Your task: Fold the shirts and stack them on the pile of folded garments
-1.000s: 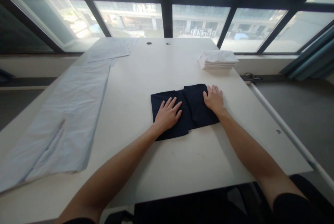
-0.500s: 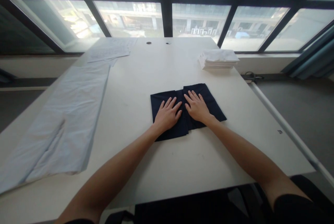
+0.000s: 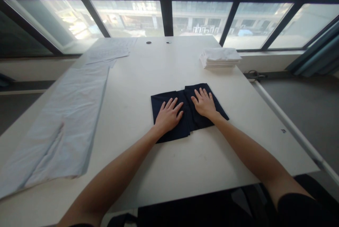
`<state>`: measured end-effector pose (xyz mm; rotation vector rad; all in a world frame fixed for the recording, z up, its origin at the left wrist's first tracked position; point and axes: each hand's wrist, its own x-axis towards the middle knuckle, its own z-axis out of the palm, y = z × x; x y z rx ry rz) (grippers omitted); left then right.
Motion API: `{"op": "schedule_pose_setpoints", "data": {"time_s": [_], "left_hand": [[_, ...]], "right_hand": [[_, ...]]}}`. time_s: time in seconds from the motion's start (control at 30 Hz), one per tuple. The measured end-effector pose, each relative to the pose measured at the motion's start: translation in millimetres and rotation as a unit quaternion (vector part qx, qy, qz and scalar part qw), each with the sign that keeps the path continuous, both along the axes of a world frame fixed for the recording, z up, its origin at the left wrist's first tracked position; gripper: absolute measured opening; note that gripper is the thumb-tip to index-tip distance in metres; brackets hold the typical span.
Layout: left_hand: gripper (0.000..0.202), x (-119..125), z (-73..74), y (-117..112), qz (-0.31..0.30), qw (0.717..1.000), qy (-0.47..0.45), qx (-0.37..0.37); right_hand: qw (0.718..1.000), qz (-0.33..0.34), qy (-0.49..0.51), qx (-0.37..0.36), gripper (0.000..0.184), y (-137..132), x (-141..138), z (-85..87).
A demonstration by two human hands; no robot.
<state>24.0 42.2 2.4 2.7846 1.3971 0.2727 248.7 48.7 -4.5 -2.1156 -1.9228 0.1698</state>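
Dark cloth [image 3: 188,112] under your left hand [image 3: 168,116] and right hand [image 3: 204,104].
Your 2 palms face down, fingers spread, 1 on each half. The cloth lies on the white table [image 3: 148,75], a long pale cloth [image 3: 71,103] well to its left and a white stack [image 3: 220,58] farther back at right.

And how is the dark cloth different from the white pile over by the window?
The dark cloth is very dark blue, while the white pile is white. The dark cloth lies nearly flat, but the white pile has many layers stacked up. The left hand and right hand rest on the dark cloth; neither touches the white pile. Both lie on the same white table.
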Motion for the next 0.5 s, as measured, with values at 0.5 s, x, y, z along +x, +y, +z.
{"op": "schedule_pose_setpoints", "data": {"time_s": [0.5], "left_hand": [[0.055, -0.4, 1.1, -0.3, -0.007, 1.0, -0.004, -0.003]], "right_hand": [[0.995, -0.011, 0.001, 0.103, 0.058, -6.7, 12.7, 7.6]]}}
